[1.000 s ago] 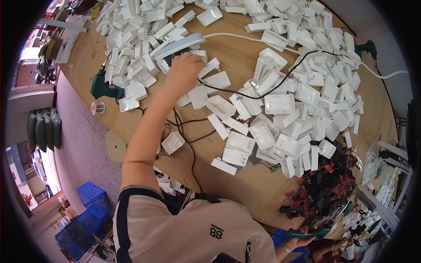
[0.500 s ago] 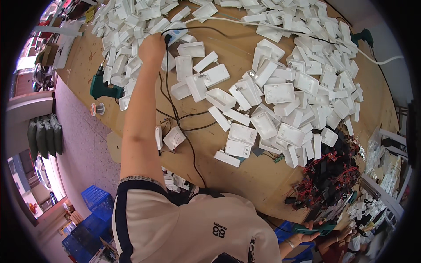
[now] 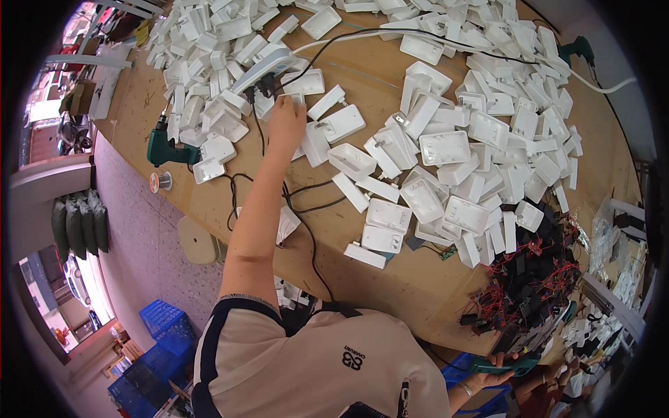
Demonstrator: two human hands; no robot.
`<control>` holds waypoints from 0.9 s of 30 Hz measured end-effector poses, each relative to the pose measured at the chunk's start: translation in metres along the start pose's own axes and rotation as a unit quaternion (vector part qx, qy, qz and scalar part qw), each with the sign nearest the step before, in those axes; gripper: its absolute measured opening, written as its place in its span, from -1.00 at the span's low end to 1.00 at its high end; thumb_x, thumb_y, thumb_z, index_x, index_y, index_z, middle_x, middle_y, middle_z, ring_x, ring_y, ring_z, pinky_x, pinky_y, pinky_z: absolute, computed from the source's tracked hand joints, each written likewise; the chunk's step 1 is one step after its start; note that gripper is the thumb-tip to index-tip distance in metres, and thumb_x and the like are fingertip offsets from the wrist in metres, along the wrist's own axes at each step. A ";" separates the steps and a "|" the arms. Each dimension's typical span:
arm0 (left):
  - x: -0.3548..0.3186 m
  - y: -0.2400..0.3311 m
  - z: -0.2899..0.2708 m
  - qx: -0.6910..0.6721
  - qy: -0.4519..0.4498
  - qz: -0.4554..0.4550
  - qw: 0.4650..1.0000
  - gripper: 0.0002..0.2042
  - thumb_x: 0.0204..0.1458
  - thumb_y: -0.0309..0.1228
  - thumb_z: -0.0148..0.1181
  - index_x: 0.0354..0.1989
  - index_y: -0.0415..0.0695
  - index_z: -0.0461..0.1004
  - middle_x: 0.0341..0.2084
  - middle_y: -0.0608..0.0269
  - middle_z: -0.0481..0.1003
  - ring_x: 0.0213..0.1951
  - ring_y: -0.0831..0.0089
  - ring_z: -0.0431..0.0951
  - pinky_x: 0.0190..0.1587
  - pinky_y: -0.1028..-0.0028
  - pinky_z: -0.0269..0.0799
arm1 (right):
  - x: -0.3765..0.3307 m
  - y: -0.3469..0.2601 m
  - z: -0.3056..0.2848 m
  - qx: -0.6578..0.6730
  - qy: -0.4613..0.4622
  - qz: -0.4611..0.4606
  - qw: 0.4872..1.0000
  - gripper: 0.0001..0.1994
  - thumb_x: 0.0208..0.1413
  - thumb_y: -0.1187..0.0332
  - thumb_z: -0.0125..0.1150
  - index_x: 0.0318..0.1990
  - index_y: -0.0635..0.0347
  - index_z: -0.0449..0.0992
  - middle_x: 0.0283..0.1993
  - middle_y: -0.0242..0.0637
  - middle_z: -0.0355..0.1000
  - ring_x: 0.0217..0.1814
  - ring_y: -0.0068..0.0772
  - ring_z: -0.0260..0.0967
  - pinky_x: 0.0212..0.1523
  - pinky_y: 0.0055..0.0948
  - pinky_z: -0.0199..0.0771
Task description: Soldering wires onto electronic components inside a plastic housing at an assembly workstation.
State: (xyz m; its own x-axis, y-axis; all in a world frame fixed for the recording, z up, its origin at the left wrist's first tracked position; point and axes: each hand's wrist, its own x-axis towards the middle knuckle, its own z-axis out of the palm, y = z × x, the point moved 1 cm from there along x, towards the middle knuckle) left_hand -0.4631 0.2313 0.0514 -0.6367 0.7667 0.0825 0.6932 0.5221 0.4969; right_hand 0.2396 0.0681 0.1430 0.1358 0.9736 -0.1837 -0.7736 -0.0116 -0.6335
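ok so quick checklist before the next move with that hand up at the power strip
1. Left hand at the long white plastic power strip: ok, beside its black plugs.
2. Hold on a plug: cannot tell, fingers hidden.
3. Thin black cables clear of the forearm: not ok, they pass beneath it.
4. Space around the strip: not ok, white plastic casings crowd it.
5. Right hand holding the teal-green tool: ok.
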 end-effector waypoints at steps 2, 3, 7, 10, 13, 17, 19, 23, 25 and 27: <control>0.001 0.004 0.006 0.002 -0.028 -0.037 0.999 -0.59 -0.02 -0.30 0.08 -0.08 -0.37 0.32 -0.04 -0.21 0.26 -0.08 -0.05 0.35 -0.04 0.18 0.28 | 0.000 0.001 0.000 0.008 0.004 -0.003 1.000 -0.38 0.05 0.36 0.17 0.26 0.02 0.03 0.03 -0.34 0.26 -0.43 -0.53 0.13 -0.38 -0.51 0.29; 0.001 0.004 0.010 0.038 0.030 0.002 0.999 -0.58 -0.02 -0.28 0.08 -0.07 -0.37 0.32 -0.04 -0.21 0.26 -0.04 -0.08 0.32 -0.01 0.17 0.26 | 0.000 0.001 -0.002 0.006 0.000 -0.001 1.000 -0.38 0.05 0.37 0.17 0.26 0.02 0.03 0.03 -0.33 0.26 -0.43 -0.53 0.14 -0.38 -0.51 0.29; 0.005 0.011 0.007 0.130 0.046 -0.026 0.990 -0.48 -0.01 -0.19 0.08 0.01 -0.37 0.27 0.03 -0.22 0.23 0.07 -0.11 0.24 0.08 0.14 0.17 | -0.003 0.000 -0.001 -0.001 0.001 0.000 1.000 -0.38 0.05 0.38 0.16 0.26 0.02 0.03 0.03 -0.32 0.26 -0.43 -0.52 0.14 -0.38 -0.49 0.29; 0.007 0.013 0.017 0.191 0.102 -0.062 0.974 -0.35 -0.04 -0.06 0.07 0.15 -0.26 0.17 0.08 -0.22 0.20 0.11 -0.09 0.19 0.15 0.12 0.07 | -0.007 -0.002 0.000 -0.005 -0.006 -0.004 1.000 -0.39 0.06 0.37 0.15 0.25 0.02 0.03 0.03 -0.33 0.26 -0.44 -0.53 0.12 -0.39 -0.48 0.28; 0.021 0.024 0.009 0.167 -0.026 -0.201 0.965 -0.21 -0.07 0.13 0.00 0.28 -0.05 -0.01 0.18 -0.13 0.13 0.17 -0.17 0.13 0.20 0.12 0.00 | -0.016 -0.004 -0.003 0.001 0.020 -0.017 1.000 -0.41 0.07 0.35 0.14 0.24 0.03 0.04 0.04 -0.33 0.27 -0.45 -0.53 0.10 -0.40 -0.47 0.27; 0.048 0.010 -0.004 0.065 -0.075 -0.157 0.983 -0.20 -0.10 0.21 -0.03 0.31 0.11 -0.04 0.23 -0.09 0.07 0.22 -0.03 0.11 0.19 0.13 0.04 | -0.021 -0.006 -0.005 0.001 0.019 -0.023 1.000 -0.39 0.08 0.34 0.13 0.26 0.02 0.01 0.06 -0.32 0.28 -0.46 -0.52 0.09 -0.41 -0.48 0.25; 0.059 0.032 -0.009 0.115 -0.118 -0.183 0.969 -0.18 -0.13 0.22 0.00 0.30 0.13 -0.04 0.20 -0.13 0.10 0.21 -0.02 0.15 0.20 0.14 0.04 | -0.025 -0.007 0.001 -0.017 0.013 -0.027 0.999 -0.37 0.08 0.32 0.13 0.28 0.00 -0.02 0.06 -0.32 0.29 -0.46 -0.52 0.09 -0.41 -0.48 0.24; 0.094 -0.001 0.021 0.143 -0.117 -0.094 0.978 -0.17 -0.14 0.24 0.01 0.29 0.08 0.00 0.18 -0.20 0.11 0.24 -0.05 0.07 0.22 0.22 0.05 | -0.041 -0.010 -0.017 -0.028 0.065 -0.054 0.996 -0.36 0.09 0.30 0.11 0.30 0.00 -0.04 0.05 -0.33 0.30 -0.47 -0.52 0.08 -0.43 -0.49 0.22; 0.117 -0.020 0.037 0.194 -0.085 -0.045 0.976 -0.18 -0.09 0.20 -0.01 0.30 0.01 -0.05 0.14 -0.26 0.16 0.23 -0.09 0.09 0.23 0.26 0.05 | -0.044 -0.007 -0.012 -0.021 0.082 -0.052 0.995 -0.38 0.10 0.28 0.09 0.29 0.01 -0.02 0.04 -0.33 0.31 -0.49 -0.52 0.08 -0.45 -0.50 0.22; 0.143 -0.045 0.038 0.076 -0.124 -0.124 0.982 -0.11 -0.10 0.29 -0.09 0.30 -0.09 -0.09 0.13 -0.14 0.20 0.14 0.02 0.22 0.03 0.11 0.26 | -0.050 -0.008 -0.018 -0.014 0.097 -0.061 0.993 -0.41 0.10 0.26 0.08 0.27 0.03 0.02 0.04 -0.34 0.30 -0.48 -0.51 0.11 -0.45 -0.50 0.24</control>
State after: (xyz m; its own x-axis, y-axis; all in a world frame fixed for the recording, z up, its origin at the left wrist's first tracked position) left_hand -0.5725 0.3321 0.0082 -0.7036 0.6667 -0.2458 0.5821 0.7392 0.3387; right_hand 0.2503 0.0157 0.1441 0.3468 0.9058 -0.2433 -0.7262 0.0952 -0.6808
